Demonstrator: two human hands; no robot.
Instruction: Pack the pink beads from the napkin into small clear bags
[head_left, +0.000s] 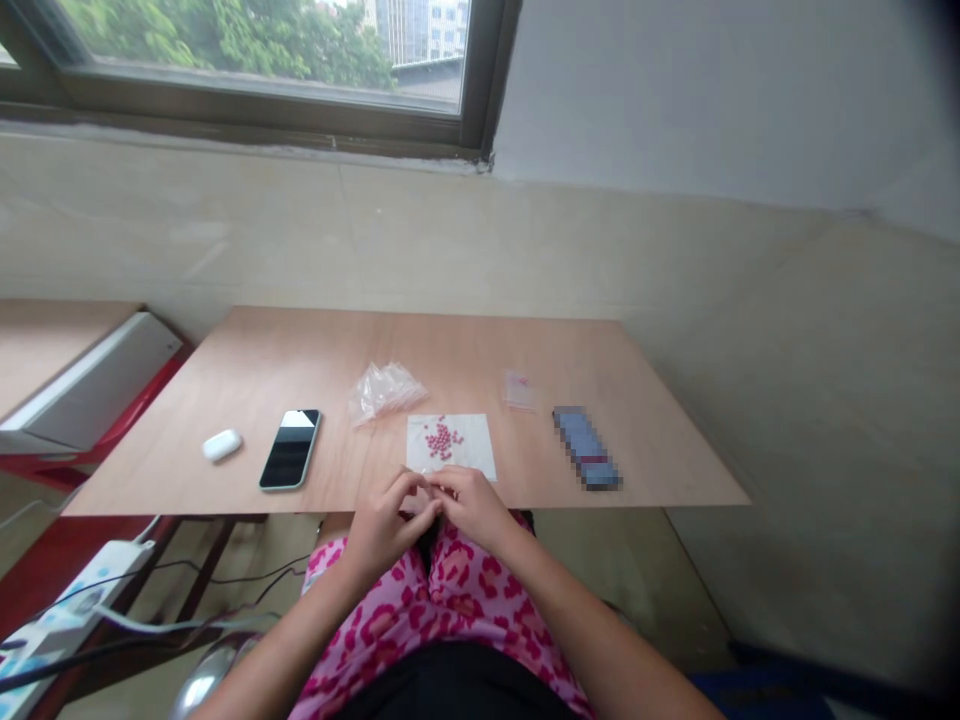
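My left hand (391, 522) and my right hand (474, 508) meet at the table's front edge, fingers closed in a pinch. Between the fingertips shows a bit of what looks like a small clear plastic bag, mostly hidden by the fingers. Just beyond my hands a white sheet of paper (475, 458) lies flat. A loose cluster of small pink-red beads (441, 440) is spread on it. Behind and to the right lies a small clear zip bag (519, 391) with a little pink inside. A crumpled heap of clear plastic bags (385, 390) rests behind the paper's left side.
On the wooden table (540, 345), a phone (291, 452) and a white earbud case (223, 445) lie to the left. A pixelated dark oblong object (587, 447) lies to the right. A power strip (82, 590) with cables is below left, and a wall (420, 250) stands behind.
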